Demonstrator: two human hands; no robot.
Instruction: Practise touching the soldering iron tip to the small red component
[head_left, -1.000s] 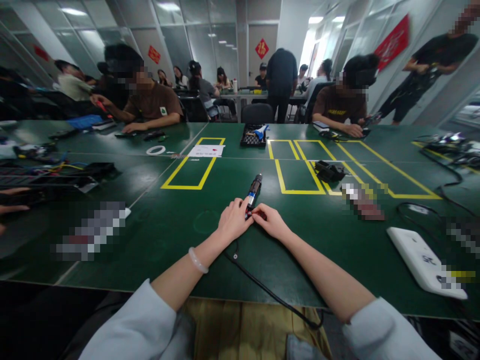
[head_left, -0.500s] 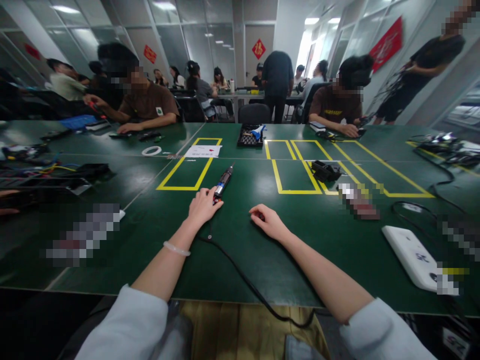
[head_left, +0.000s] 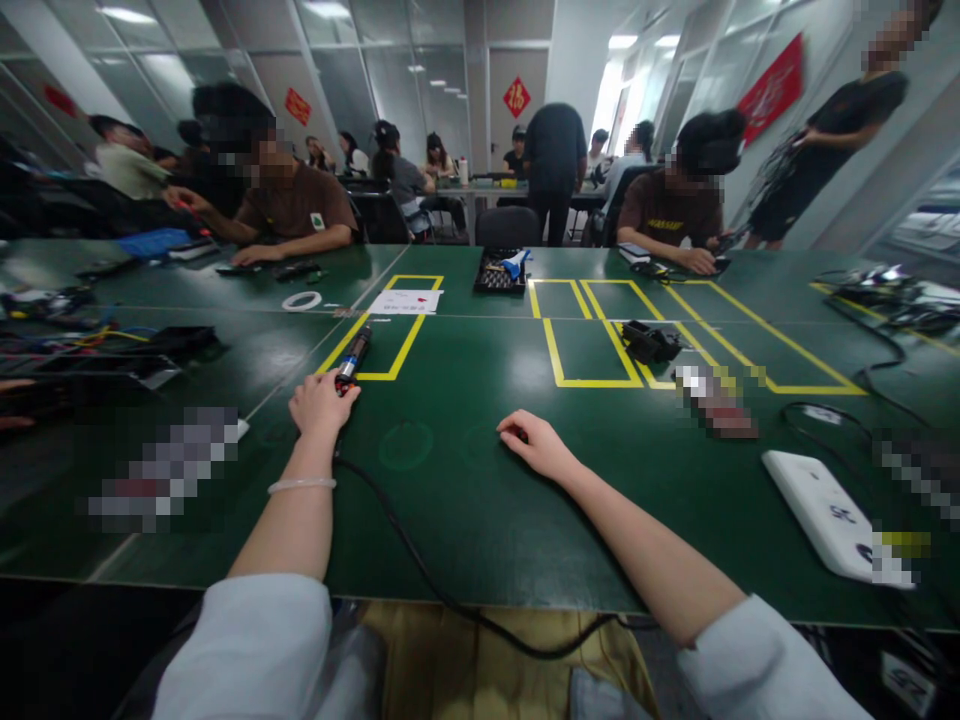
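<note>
My left hand [head_left: 322,402] is wrapped round the rear end of a dark electric screwdriver [head_left: 354,355], whose front lies over the left yellow tape rectangle. A black cable [head_left: 420,570] runs from the tool back over the table's near edge. To the right, my right hand [head_left: 534,442] rests on the green table [head_left: 450,530] with its fingers curled in. Something small and dark shows under those fingers, too hidden to name.
A black tray [head_left: 501,272] with a blue item stands at the back, and a white paper [head_left: 405,302] lies left of it. Black parts [head_left: 651,342] sit right of centre, a white power bank [head_left: 832,515] at the right. Two people sit across the table.
My left hand has moved left with the screwdriver, and the cable has shifted left with it. My right hand has stayed in place.
</note>
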